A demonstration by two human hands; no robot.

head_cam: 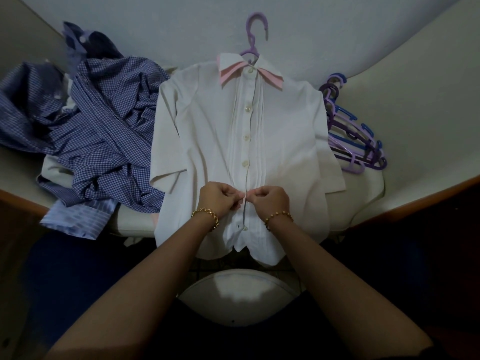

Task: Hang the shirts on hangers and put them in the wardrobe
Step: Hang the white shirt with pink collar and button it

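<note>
A white shirt (213, 131) with a pink-edged collar lies flat on the table, front up, on a lilac hanger (253, 35) whose hook sticks out above the collar. Most of its buttons are done up. My left hand (220, 198) and my right hand (270, 200) meet at the placket low on the shirt, each pinching the fabric edge at a button. A pile of blue checked shirts (98, 131) lies to the left of it.
A stack of purple and blue hangers (350, 141) lies at the shirt's right. A striped light-blue garment (78, 219) hangs over the table's front edge at left. A white rounded stool or seat (239, 294) stands below the table, near my body.
</note>
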